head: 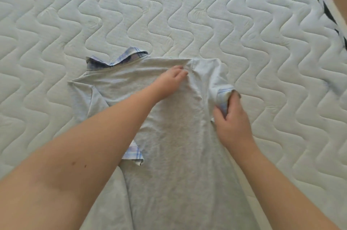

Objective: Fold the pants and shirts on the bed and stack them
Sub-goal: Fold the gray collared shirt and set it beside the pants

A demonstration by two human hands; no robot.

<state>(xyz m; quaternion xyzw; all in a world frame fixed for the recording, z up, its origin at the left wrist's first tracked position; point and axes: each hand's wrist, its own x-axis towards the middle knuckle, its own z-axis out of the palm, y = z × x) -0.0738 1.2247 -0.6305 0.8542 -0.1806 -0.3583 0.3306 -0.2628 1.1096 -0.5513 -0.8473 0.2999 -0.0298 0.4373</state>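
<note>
Pinching the shirt [174,126] sleeve, right hand [231,118]; left hand [171,79] pressing flat, fingers straight

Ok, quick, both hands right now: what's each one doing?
Left hand: open, fingers flat on the grey shirt near its shoulder.
Right hand: closed, gripping the sleeve cuff.

We are looking at a home bedroom: a bare quilted mattress [187,13] is spreading toward twelve o'clock
</note>
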